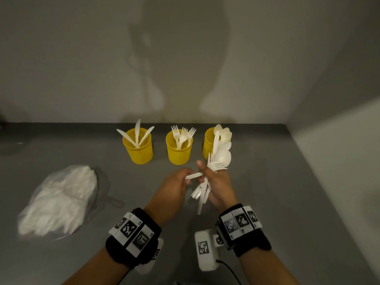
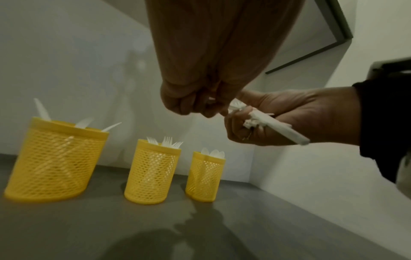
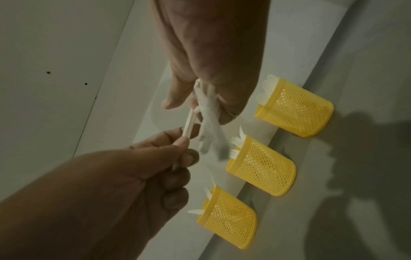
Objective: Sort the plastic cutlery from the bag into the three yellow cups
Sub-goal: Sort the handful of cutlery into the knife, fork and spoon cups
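Bundle of white cutlery (image 1: 213,161) clenched in right hand (image 1: 218,184), spoon bowls and fork tines fanning above the fist, handles poking out below. Single handle (image 1: 194,176) pinched at left hand (image 1: 174,188) fingertips, crossing toward the bundle. Knives cup (image 1: 138,148), forks cup (image 1: 179,150), spoons cup (image 1: 208,145) lined up behind. Bag (image 1: 59,200) lying left. No legible writing, only wristband markers (image 1: 131,229).

Three yellow mesh cups (image 1: 180,150) hold white knives, forks, spoons; the clear bag (image 1: 59,199) lies left.
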